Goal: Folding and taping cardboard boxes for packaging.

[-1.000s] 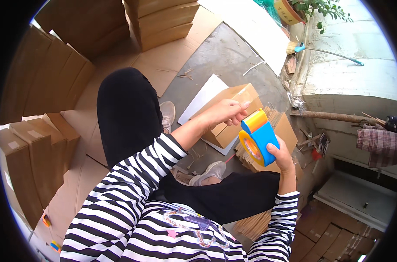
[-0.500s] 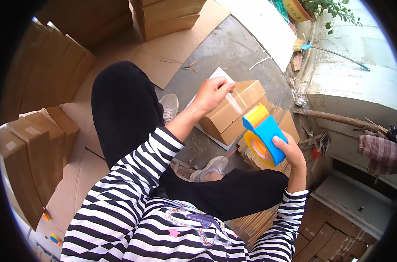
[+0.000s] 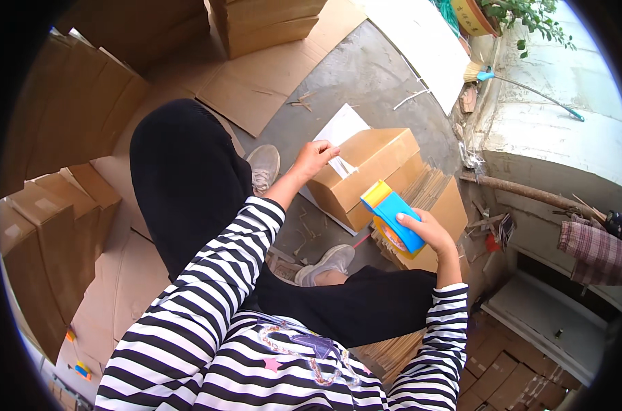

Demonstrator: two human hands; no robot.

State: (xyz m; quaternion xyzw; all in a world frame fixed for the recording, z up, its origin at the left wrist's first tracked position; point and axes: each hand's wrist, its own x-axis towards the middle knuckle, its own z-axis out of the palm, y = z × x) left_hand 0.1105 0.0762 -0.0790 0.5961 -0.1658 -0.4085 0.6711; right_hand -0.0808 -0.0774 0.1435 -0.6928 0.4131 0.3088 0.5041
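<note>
My left hand pinches the end of a clear strip of packing tape. The strip hangs over the near-left end of a closed brown cardboard box; its far end appears to touch the box top. My right hand grips a blue and yellow tape dispenser with a roll of tape in it, tilted at the box's near right side. A gap separates the dispenser from the strip. The box rests on a white sheet on the floor, between my shoes.
Flattened cardboard is stacked right of the box. Tall brown cartons stand on the left, with more cartons at the back. A broom leans at the far right wall, near a wooden pole. Scraps litter the concrete floor.
My left hand has moved left and down, bringing the tape strip to the box's near-left end. The dispenser in my right hand has shifted left and turned.
</note>
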